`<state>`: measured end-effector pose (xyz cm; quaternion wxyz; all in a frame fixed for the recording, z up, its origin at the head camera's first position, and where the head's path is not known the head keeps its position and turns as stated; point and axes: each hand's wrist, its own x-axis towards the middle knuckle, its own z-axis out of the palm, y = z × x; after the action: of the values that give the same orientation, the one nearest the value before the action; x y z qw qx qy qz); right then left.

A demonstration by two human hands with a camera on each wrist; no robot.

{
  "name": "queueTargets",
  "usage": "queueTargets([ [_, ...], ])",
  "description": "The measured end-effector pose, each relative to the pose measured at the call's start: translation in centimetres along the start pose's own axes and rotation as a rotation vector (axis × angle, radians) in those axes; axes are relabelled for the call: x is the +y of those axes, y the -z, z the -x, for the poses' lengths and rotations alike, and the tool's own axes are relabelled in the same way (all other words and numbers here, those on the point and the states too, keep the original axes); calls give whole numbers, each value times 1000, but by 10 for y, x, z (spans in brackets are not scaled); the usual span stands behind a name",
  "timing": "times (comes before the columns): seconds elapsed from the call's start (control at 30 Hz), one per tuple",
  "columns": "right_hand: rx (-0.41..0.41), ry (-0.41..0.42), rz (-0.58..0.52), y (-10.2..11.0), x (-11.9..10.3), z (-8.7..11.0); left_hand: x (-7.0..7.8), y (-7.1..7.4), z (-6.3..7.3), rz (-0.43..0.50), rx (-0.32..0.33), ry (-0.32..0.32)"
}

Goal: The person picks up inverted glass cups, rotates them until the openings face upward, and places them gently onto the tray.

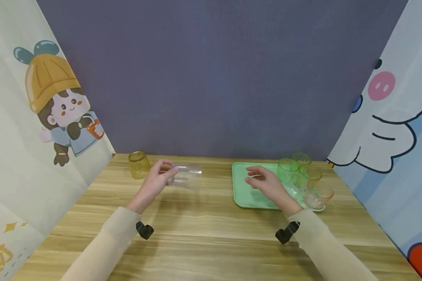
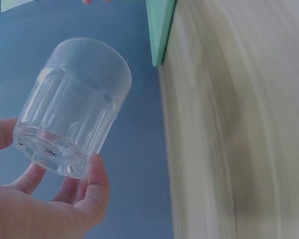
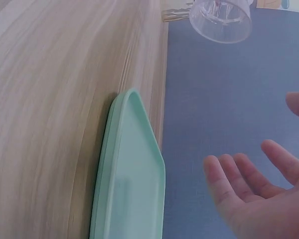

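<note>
My left hand [image 1: 157, 179] holds a clear tumbler [image 1: 188, 175] by its base, fingers and thumb curled round it. The tumbler lies sideways in the air above the table, its mouth toward the right; in the left wrist view the fluted clear tumbler [image 2: 74, 104] shows its thick bottom near the fingertips. My right hand [image 1: 267, 185] hovers over the green tray [image 1: 244, 195] with relaxed, slightly bent fingers and nothing between them. In the right wrist view the right hand [image 3: 264, 199] is beside the tray [image 3: 134, 184].
A yellow tumbler [image 1: 138, 166] stands upside down at the back left of the wooden table [image 1: 197, 242]. Green tumblers [image 1: 287, 169], a yellowish one [image 1: 311, 173] and a pink one [image 1: 318, 195] crowd the tray's right side. A dark panel [image 1: 211, 78] rises behind the table.
</note>
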<state>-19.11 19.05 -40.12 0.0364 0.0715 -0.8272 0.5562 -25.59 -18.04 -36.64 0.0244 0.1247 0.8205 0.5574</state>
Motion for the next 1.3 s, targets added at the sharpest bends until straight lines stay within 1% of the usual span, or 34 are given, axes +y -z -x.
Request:
queueTargets([
  [0.27, -16, 0, -85, -4, -1, -1, 0, -6, -2, 80, -12, 24],
  [0.47, -21, 6, -132, -7, -1, 0, 3, -12, 1, 109, -32, 26],
  [0.67, -26, 27, -185, -10, 0, -1, 6, -19, 1, 174, -33, 43],
  [0.97, -25, 59, -246, -17, -1, -1, 8, -28, 2, 240, -38, 30],
  [1.3, -39, 57, -296, -22, -4, 0, 12, -37, 5, 285, -63, 29],
])
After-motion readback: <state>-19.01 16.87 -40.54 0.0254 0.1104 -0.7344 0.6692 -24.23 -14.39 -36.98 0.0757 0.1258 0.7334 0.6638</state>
